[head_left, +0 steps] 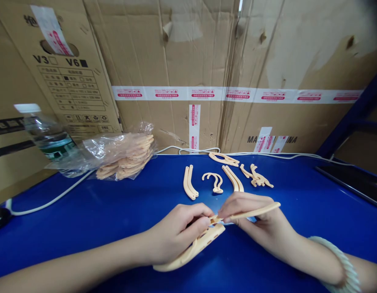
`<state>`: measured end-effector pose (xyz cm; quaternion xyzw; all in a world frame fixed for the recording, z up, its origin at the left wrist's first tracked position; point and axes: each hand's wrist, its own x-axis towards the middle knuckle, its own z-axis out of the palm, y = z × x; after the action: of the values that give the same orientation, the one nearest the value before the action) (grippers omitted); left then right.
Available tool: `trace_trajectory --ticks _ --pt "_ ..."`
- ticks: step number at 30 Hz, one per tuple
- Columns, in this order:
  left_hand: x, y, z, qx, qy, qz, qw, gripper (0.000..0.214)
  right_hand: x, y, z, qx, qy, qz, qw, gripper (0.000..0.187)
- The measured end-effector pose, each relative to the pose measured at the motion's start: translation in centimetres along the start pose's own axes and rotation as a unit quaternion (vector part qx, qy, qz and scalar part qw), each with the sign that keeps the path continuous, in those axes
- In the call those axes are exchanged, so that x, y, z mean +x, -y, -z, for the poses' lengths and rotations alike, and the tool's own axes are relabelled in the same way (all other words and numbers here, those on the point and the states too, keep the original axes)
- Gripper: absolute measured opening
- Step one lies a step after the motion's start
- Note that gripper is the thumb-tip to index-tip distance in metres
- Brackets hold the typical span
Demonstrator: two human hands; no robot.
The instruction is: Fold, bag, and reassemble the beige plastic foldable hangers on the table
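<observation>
My left hand (179, 232) is closed around a beige plastic folding hanger part (191, 254), whose curved, slotted arm sticks out below the fingers. Between the thumb and fingers of my right hand (264, 228) is a slim curved hanger arm (257, 211), pointing up to the right. The inner ends of both pieces meet between my fingertips; whether they are joined is hidden. Just beyond my hands lie a pair of curved hanger arms (190, 183), some hanger hooks (217, 183), another pair of arms (232, 177) and a small pile of hooks (257, 177).
An oval-looped hanger piece (224, 158) lies at the back of the blue table (115, 228). On the left are a clear bag of hanger parts (127, 156) and a water bottle (51, 138). White cables (200, 149) run along the cardboard (164, 61). A dark flat device (353, 183) is at right.
</observation>
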<state>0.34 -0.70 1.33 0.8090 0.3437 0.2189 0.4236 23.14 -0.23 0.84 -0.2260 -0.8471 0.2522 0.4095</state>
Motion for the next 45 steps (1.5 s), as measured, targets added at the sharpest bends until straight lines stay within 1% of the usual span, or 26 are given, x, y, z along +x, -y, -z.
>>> trace_trajectory --ticks 4,6,8,11,13,15,17,18,19,21,22,23,25,26,28,29,31,32,34,36,40,42,44,45 --pt "0.2 0.1 -0.2 0.072 -0.001 -0.059 0.996 0.028 -0.4 0.5 0.3 -0.072 0.029 0.062 0.995 0.025" --pt "0.4 0.4 -0.2 0.102 -0.002 -0.084 0.991 0.030 -0.4 0.9 0.5 -0.117 0.052 0.086 0.988 0.027" --pt "0.6 0.6 -0.1 0.122 0.002 -0.096 0.988 0.031 -0.2 1.1 0.7 -0.160 0.068 0.113 0.978 0.033" --pt "0.8 0.6 0.1 0.135 0.011 -0.102 0.986 0.031 0.1 1.1 0.9 -0.199 0.073 0.148 0.966 0.042" --pt "0.9 0.5 0.1 0.132 0.016 -0.103 0.986 0.031 0.2 1.1 0.8 -0.233 0.061 0.175 0.955 0.039" --pt "0.9 0.3 0.1 0.115 0.019 -0.099 0.988 0.031 0.2 1.3 0.6 -0.275 0.041 0.236 0.931 0.033" --pt "0.9 0.2 0.2 0.086 0.014 -0.080 0.993 0.033 0.1 1.9 0.4 -0.301 0.035 0.291 0.908 0.029" --pt "0.9 0.3 0.2 0.065 0.011 -0.065 0.996 0.035 0.2 2.2 0.4 -0.304 0.034 0.302 0.903 0.028" --pt "0.9 0.4 0.3 0.039 0.012 -0.046 0.998 0.036 0.2 2.5 0.5 -0.302 0.034 0.289 0.908 0.028" --pt "0.9 0.7 0.3 -0.045 0.022 -0.003 0.999 0.039 0.6 2.7 1.2 -0.282 0.019 0.220 0.933 0.026" --pt "0.9 1.0 0.3 -0.102 0.029 0.019 0.994 0.039 0.9 2.6 1.8 -0.269 0.001 0.184 0.945 0.025" --pt "0.9 1.2 0.3 -0.161 0.035 0.036 0.986 0.040 1.2 2.3 2.5 -0.256 -0.022 0.149 0.955 0.025" --pt "1.2 1.8 0.4 -0.264 0.036 0.052 0.962 0.045 2.0 1.3 4.5 -0.248 -0.063 0.092 0.962 0.020" --pt "1.4 2.1 0.4 -0.302 0.036 0.051 0.951 0.048 2.3 0.6 5.7 -0.257 -0.061 0.044 0.964 0.018" --pt "1.8 2.7 0.6 -0.355 0.038 0.040 0.933 0.049 2.7 -0.8 8.2 -0.270 -0.015 -0.072 0.960 0.015" --pt "2.0 2.9 0.7 -0.378 0.037 0.033 0.925 0.047 2.7 -1.6 9.4 -0.276 0.018 -0.139 0.951 0.015" --pt "2.3 3.4 0.9 -0.419 0.029 0.026 0.907 0.042 2.5 -3.1 11.3 -0.295 0.062 -0.233 0.925 0.015" --pt "2.4 3.5 1.0 -0.435 0.021 0.026 0.900 0.039 2.2 -3.8 11.9 -0.298 0.075 -0.265 0.914 0.021" --pt "2.5 3.5 1.1 -0.454 0.003 0.028 0.891 0.033 1.8 -5.1 12.5 -0.312 0.085 -0.310 0.894 0.032" --pt "2.4 3.5 1.2 -0.454 -0.007 0.032 0.890 0.027 1.4 -6.0 12.5 -0.341 0.083 -0.338 0.874 0.033" --pt "2.1 3.3 1.2 -0.439 -0.014 0.040 0.897 0.022 1.1 -6.9 12.0 -0.398 0.073 -0.354 0.843 0.028" --pt "2.1 3.0 1.3 -0.440 -0.034 0.052 0.896 0.021 1.1 -6.8 11.9 -0.431 0.062 -0.358 0.826 0.024" --pt "2.1 2.6 1.3 -0.446 -0.063 0.077 0.890 0.021 1.2 -6.3 11.6 -0.464 0.048 -0.361 0.808 0.021" --pt "2.1 2.3 1.3 -0.449 -0.077 0.093 0.885 0.020 1.3 -5.8 11.2 -0.473 0.043 -0.356 0.805 0.021"
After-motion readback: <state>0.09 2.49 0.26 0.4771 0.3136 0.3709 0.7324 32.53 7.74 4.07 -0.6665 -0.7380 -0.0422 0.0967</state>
